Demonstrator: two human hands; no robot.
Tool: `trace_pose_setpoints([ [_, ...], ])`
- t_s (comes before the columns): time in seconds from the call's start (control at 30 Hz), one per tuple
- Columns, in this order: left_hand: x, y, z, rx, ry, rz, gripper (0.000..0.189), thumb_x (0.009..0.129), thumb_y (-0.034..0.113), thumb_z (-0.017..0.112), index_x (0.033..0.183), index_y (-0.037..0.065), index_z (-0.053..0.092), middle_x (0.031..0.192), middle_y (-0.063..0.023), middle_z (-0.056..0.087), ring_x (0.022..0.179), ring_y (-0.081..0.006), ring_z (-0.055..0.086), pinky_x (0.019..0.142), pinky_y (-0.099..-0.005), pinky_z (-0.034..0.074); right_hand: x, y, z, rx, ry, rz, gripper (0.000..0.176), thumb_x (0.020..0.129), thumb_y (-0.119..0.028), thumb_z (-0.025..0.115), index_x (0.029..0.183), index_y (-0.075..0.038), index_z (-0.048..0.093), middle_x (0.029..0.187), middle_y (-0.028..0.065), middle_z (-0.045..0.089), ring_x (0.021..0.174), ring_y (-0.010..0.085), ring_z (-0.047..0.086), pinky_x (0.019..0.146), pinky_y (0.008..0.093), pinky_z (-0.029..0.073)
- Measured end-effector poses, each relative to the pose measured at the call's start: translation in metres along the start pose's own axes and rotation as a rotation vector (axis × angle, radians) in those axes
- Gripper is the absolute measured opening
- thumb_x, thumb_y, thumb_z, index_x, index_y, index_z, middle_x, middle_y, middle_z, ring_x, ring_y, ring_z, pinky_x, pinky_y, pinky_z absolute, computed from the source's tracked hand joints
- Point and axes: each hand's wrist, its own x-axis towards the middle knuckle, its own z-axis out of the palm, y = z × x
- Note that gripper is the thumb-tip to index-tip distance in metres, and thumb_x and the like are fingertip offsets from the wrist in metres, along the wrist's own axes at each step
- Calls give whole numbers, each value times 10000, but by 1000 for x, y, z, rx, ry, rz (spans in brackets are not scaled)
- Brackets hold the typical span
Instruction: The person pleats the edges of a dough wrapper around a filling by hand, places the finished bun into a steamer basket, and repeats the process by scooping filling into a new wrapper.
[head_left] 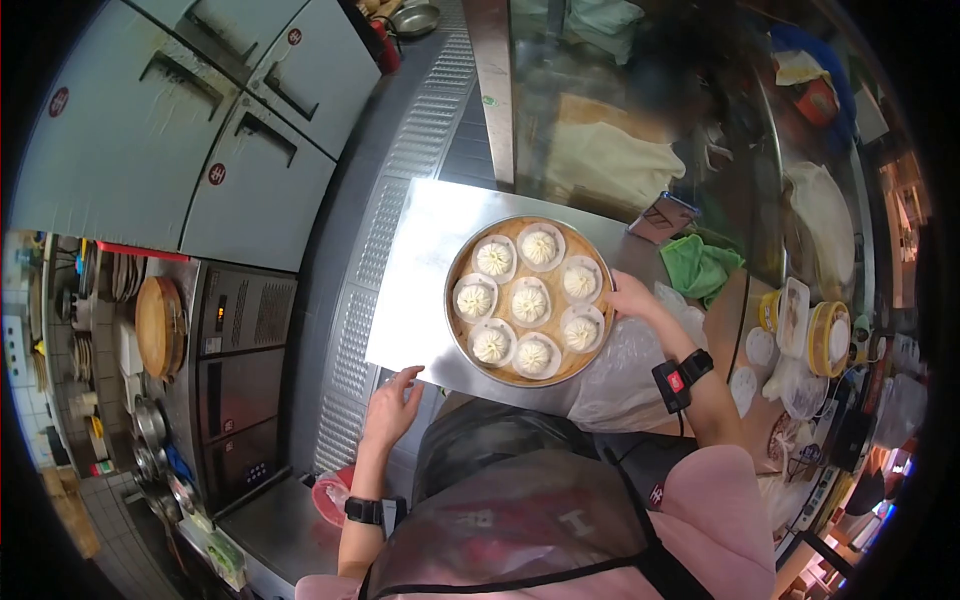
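Note:
A round steamer basket point(456, 338) with a metal-banded rim rests on a steel worktop point(415, 265). Several pleated white buns point(529, 301) lie in it, each on a round paper liner. My right hand point(631, 296) grips the basket's right rim, with fingertips over the edge. Off the worktop's near-left corner is my left hand point(394, 402), holding nothing, its fingers bent and apart. Each wrist wears a black strapped device.
Clear plastic bags point(635, 370) lie right of the basket. Beyond them are a green cloth point(697, 268) and a propped phone point(663, 216). Glass stands behind the worktop. At left are fridge doors point(255, 190), a floor grate point(385, 240) and a red basin point(330, 497).

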Motion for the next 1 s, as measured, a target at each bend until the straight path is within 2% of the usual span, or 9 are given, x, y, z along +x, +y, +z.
trace_pose_setpoints([
  [0.13, 3, 8, 26, -138, -86, -159, 330, 873, 202, 554, 1181, 82, 552, 1008, -170, 645, 903, -297, 642, 783, -394, 495, -6, -6, 1, -24, -36, 66, 315, 774, -203, 561, 1004, 12, 571, 893, 185, 655, 710, 278, 670, 584, 361, 539],
  [0.2, 3, 14, 33, -176, -107, -153, 341, 872, 212, 555, 1186, 81, 547, 1010, -170, 643, 905, -297, 641, 786, -393, 496, -18, -24, -1, -582, 54, -87, 333, 774, -237, 583, 1014, -6, 575, 865, 184, 658, 802, 303, 656, 693, 396, 530],
  [0.23, 3, 13, 32, -212, -130, -147, 351, 870, 221, 555, 1191, 80, 542, 1012, -170, 642, 907, -297, 640, 789, -392, 496, -33, -48, 0, -703, 147, -4, 310, 788, -231, 585, 1028, -35, 577, 946, 164, 644, 899, 336, 620, 799, 425, 493],
  [0.27, 3, 12, 32, -215, -129, -147, 351, 870, 221, 555, 1191, 80, 542, 1012, -170, 642, 907, -297, 640, 789, -392, 496, -39, -62, 11, -706, 147, -4, 310, 788, -231, 585, 1028, -35, 577, 946, 164, 644, 899, 336, 620, 799, 425, 493],
  [0.33, 4, 8, 33, -179, -140, -129, 349, 889, 173, 551, 1211, 41, 523, 1014, -180, 647, 890, -288, 647, 784, -357, 508, -52, -80, 35, -498, 506, -360, 309, 768, -110, 622, 1068, -56, 574, 1019, 143, 602, 921, 323, 604, 781, 401, 495],
  [0.4, 4, 1, 32, -176, -139, -114, 343, 888, 173, 551, 1203, 38, 529, 1013, -184, 646, 896, -289, 646, 786, -357, 506, -51, -88, 69, -315, 365, -690, 359, 756, -107, 649, 1102, -59, 564, 1121, 137, 533, 1027, 318, 550, 837, 408, 474],
  [0.47, 3, -2, 27, -169, -139, -109, 337, 888, 173, 551, 1195, 35, 536, 1013, -188, 645, 903, -290, 645, 788, -357, 505, -38, -96, 97, -340, 314, -762, 438, 734, -134, 685, 1139, -49, 543, 1180, 143, 485, 1087, 319, 502, 882, 406, 450],
  [0.7, -4, -16, 13, -161, -114, -153, 330, 882, 179, 559, 1176, 30, 554, 1002, -193, 644, 910, -306, 637, 784, -365, 498, -18, -95, 127, -407, 268, -616, 457, 754, -141, 642, 1170, -5, 510, 1226, 216, 449, 1179, 355, 428, 950, 427, 404],
  [1.0, 0, -24, 9, -118, -132, -141, 328, 868, 204, 566, 1166, 68, 567, 1031, -169, 640, 909, -295, 639, 764, -373, 495, -22, -97, 134, -558, 404, -509, 516, 757, -234, 667, 1186, -4, 496, 1116, 168, 494, 1037, 302, 491, 874, 400, 438],
])
